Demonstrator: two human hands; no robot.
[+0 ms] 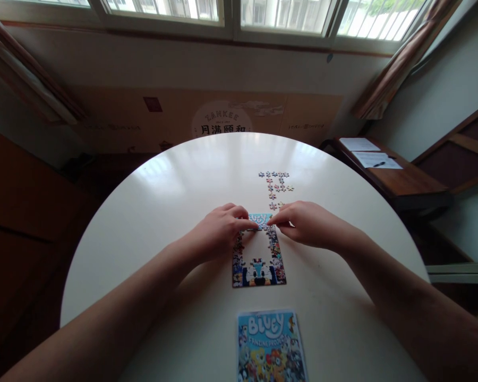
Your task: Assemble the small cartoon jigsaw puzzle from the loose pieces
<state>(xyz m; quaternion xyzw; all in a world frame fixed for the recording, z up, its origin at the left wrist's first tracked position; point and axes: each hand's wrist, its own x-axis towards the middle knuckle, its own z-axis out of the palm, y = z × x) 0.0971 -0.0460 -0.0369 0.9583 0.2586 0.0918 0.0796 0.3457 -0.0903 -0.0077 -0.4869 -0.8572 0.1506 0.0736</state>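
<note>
Closest to me, between my forearms (151, 297), a Bluey card (273, 345) lies face up on the white table (163, 212). Just beyond it is the puzzle (258, 275), its border joined around a hollow middle, with a blue dog's face along the near edge. My left hand (222, 229) reaches over its far left side, forefinger stretched onto the pieces below the lettering. My right hand (310, 224) comes in at the far right corner, thumb and forefinger narrowed; I cannot tell whether either hand grips a piece. Past my right hand sit loose pieces (270, 188) in a loose cluster. Farther off, to the right, papers (376, 160) and a pen (380, 164) rest on a wooden desk (418, 183). Behind everything are a printed panel (143, 124), curtains (406, 66) and windows (284, 15).
</note>
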